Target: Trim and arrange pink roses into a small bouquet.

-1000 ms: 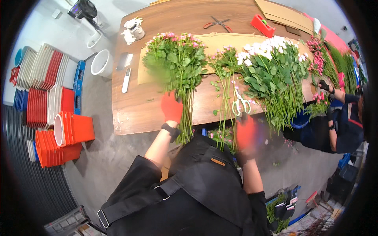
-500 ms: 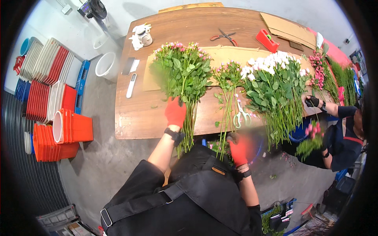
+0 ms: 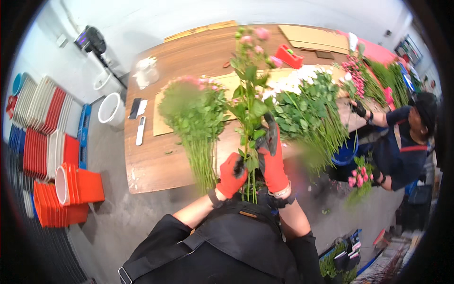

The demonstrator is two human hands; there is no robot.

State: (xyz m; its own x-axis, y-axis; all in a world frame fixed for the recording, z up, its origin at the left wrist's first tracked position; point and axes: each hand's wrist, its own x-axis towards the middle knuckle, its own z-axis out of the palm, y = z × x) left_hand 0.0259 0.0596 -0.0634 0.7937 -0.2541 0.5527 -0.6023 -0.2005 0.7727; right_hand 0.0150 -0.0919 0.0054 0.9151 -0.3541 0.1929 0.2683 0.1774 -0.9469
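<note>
Before my chest stands an upright bunch of pink spray roses [image 3: 250, 102], its green leaves spreading above my hands and its cut stems hanging below them. My left hand [image 3: 232, 175], in a red glove with a dark palm, is closed round the lower stems. Slightly higher, my right hand [image 3: 273, 161] in a matching glove is closed against the other side of the stems; its fingertips are partly behind leaves. On the table to the left lies a large bundle of pink-flowered stems [image 3: 196, 109]. A bundle of white roses [image 3: 307, 104] lies to the right.
The brown wooden table [image 3: 161, 163] bears a phone [image 3: 135, 108], a white handheld device [image 3: 141, 130], a red tape dispenser [image 3: 289, 56] and cardboard [image 3: 314, 39]. A co-worker [image 3: 402, 137] holds pink flowers at right. Orange buckets [image 3: 85, 187] and a white bin [image 3: 112, 110] stand left.
My left hand has let go of the large pink bundle on the table and moved to the smaller bunch. Both hands now hold that bunch raised upright. The view has shifted.
</note>
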